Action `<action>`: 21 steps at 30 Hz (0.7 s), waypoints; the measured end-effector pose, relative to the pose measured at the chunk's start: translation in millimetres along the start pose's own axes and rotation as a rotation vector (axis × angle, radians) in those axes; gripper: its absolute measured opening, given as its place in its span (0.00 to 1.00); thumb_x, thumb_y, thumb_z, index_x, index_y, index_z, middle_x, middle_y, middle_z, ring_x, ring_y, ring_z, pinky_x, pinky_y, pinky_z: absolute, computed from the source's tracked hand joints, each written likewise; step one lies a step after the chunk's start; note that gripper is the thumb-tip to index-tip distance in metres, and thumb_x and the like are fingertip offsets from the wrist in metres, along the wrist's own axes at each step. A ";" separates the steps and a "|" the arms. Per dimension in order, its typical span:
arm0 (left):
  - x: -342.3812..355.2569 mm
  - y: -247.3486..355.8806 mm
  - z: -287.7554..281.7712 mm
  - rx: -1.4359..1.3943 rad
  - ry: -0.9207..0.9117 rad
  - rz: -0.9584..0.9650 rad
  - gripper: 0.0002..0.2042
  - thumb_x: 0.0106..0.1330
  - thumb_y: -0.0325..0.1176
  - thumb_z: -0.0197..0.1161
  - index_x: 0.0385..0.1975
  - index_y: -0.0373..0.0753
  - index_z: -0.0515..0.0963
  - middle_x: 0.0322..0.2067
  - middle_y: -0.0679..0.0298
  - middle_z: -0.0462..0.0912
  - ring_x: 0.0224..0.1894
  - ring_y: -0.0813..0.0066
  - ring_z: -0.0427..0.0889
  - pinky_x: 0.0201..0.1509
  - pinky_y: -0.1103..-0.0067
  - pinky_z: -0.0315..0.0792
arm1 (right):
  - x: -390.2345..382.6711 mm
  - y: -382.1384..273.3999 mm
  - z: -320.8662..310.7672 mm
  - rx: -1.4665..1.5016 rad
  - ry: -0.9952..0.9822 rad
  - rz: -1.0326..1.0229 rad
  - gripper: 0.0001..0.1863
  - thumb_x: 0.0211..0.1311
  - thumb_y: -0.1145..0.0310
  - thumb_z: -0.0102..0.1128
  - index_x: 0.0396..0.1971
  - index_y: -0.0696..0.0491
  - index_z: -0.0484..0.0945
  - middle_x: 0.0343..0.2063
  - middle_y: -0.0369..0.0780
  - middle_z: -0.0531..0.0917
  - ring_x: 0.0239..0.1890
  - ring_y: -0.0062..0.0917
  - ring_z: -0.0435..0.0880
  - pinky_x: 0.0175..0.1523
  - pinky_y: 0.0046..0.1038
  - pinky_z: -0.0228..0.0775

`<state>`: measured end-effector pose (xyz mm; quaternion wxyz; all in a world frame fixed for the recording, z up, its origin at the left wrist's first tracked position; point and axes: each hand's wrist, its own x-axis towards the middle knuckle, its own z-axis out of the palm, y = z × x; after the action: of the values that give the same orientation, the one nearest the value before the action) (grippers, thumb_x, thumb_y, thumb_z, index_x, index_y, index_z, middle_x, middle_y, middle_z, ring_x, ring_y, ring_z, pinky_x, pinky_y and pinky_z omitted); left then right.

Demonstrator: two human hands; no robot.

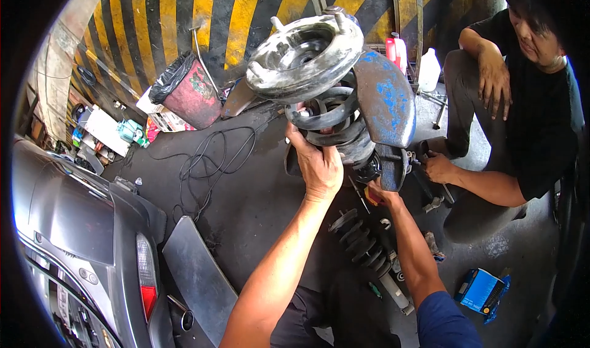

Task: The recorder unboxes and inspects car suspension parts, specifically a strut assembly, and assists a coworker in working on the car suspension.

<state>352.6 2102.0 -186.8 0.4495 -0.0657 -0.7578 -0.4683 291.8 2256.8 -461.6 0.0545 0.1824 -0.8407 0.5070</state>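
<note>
In front of me stands a strut assembly, with a worn round top mount point(307, 87) above a thick dark coil spring point(335, 116). A metal plate with flaking blue paint point(388, 99) curves beside the spring on its right. My left hand point(321, 168) is closed on the spring's left side, its fingers partly hidden behind the coils. Lower down, my right hand point(384, 194) is closed near the strut's bottom end, by a small red and yellow thing point(372, 195). Most of its fingers are hidden, so what it holds is unclear.
A person point(522, 121) crouches at the right, one hand point(439, 167) near the plate's lower end. Another strut with its spring point(372, 256) lies on the floor, near a blue box point(482, 291). A grey car point(80, 207), a cable point(206, 170) and a red bin point(192, 96) are at left.
</note>
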 end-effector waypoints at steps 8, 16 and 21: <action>4.2 7.3 -0.1 -0.015 -0.008 -0.039 0.27 0.69 0.34 0.53 0.62 0.30 0.50 0.57 0.41 0.65 0.60 0.49 0.67 0.65 0.66 0.57 | 6.2 -13.2 1.3 0.182 -0.085 0.572 0.21 0.61 0.52 0.54 0.32 0.58 0.78 0.18 0.45 0.74 0.20 0.35 0.75 0.26 0.39 0.62; -3.0 12.9 15.9 -0.025 0.015 -0.111 0.29 0.69 0.34 0.53 0.63 0.30 0.48 0.57 0.39 0.62 0.60 0.46 0.66 0.65 0.65 0.57 | 10.0 25.2 -18.5 -0.202 -0.084 -0.001 0.14 0.55 0.57 0.63 0.22 0.53 0.77 0.17 0.36 0.75 0.23 0.26 0.74 0.28 0.35 0.67; -3.4 11.6 8.1 0.017 0.007 -0.116 0.29 0.70 0.36 0.53 0.64 0.29 0.48 0.57 0.39 0.62 0.60 0.46 0.67 0.65 0.65 0.58 | 13.6 1.8 -14.7 0.005 -0.196 0.287 0.13 0.57 0.57 0.62 0.23 0.53 0.78 0.18 0.35 0.77 0.22 0.22 0.75 0.26 0.31 0.68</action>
<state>355.6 2115.7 -183.0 0.4247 -0.0163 -0.7629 -0.4871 277.1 2266.9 -452.3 -0.1012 0.1090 -0.8582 0.4913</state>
